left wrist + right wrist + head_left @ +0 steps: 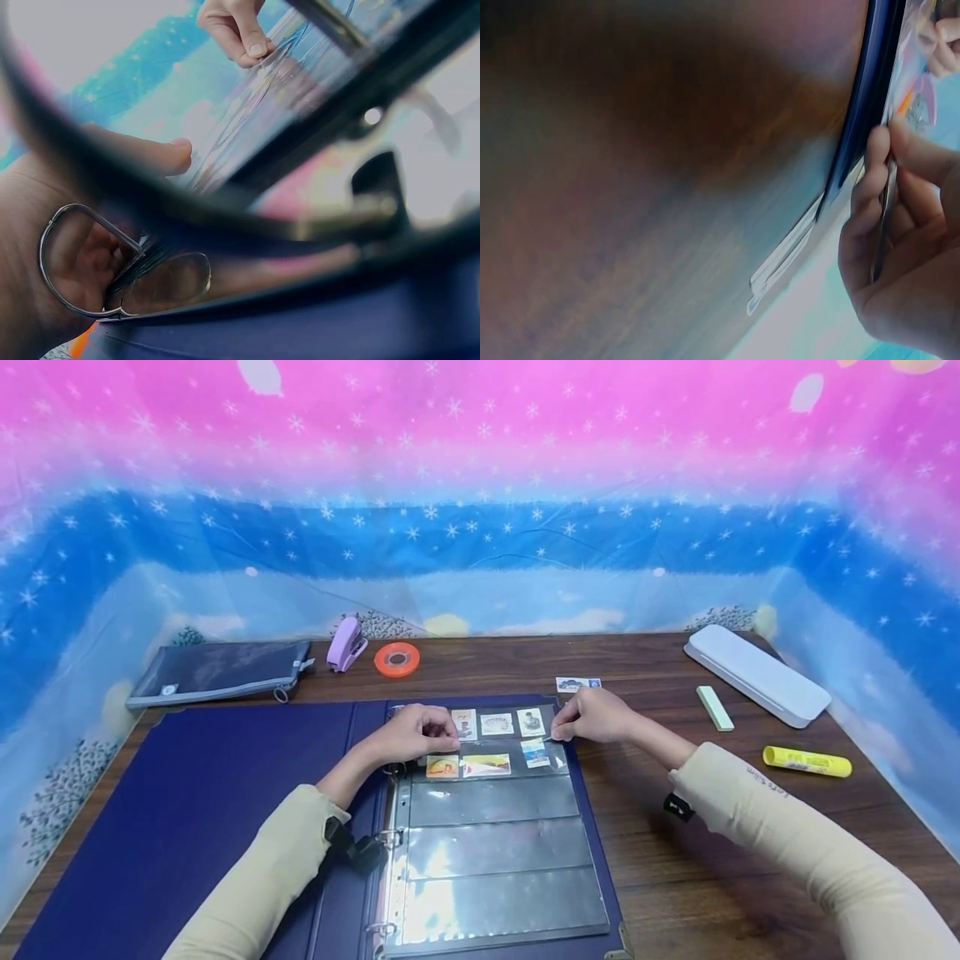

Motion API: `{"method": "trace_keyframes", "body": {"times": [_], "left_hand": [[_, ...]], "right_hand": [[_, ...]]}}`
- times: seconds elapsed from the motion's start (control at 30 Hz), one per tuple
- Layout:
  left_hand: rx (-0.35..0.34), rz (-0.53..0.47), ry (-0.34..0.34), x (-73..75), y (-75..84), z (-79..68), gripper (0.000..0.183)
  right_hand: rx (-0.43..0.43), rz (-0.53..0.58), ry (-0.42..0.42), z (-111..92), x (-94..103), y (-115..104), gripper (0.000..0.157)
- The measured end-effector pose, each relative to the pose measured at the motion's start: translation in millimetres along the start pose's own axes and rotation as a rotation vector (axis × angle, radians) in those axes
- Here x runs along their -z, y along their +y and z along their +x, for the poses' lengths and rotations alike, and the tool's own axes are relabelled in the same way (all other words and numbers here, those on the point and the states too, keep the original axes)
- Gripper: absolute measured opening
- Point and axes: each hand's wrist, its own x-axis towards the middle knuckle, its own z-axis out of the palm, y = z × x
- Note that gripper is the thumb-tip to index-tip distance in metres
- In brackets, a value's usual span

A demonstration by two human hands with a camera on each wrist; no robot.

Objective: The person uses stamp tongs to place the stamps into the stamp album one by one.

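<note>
A binder album (247, 827) lies spread out, with a clear pocket page (491, 839) on its rings. My left hand (411, 732) is at the page's upper left; thumb and fingertip pinch the edge of the second pocket row. Slim metal tweezers (886, 217) are gripped in my right hand (596, 716), by the page's right edge. Their tip meets a blue stamp (536, 752), which sits tilted over the second row. In that row are an orange stamp (442, 767) and a long yellow-and-red stamp (487, 765). Three stamps fill the top row, including a portrait stamp (530, 722).
Behind the album lie a mesh pouch (225, 668), a purple stapler (347, 643) and an orange tape roll (397, 659). Another stamp piece (577, 684) rests beyond my right hand. To the right are a white case (753, 675), a pale green block (715, 708) and a yellow glue stick (806, 761).
</note>
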Motion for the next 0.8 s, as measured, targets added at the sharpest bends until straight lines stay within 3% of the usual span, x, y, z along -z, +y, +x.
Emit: {"method": "trace_keyframes", "body": {"times": [0.2,0.27,0.6,0.8], "left_hand": [[-0.009,0.005,-0.008,5.2,26.7,-8.8,0.010],[-0.009,0.002,-0.010,5.7,27.8,-9.8,0.011],[0.015,0.027,0.006,3.9,27.6,-10.1,0.010],[0.021,0.047,0.013,3.8,28.0,-9.7,0.009]], "right_hand": [[0.043,0.079,-0.107,9,6.7,6,0.010],[0.043,0.102,-0.113,11,6.7,7,0.009],[-0.074,0.123,0.017,0,-5.8,0,0.012],[-0.098,0.118,0.021,-2,-8.2,-2,0.013]]}}
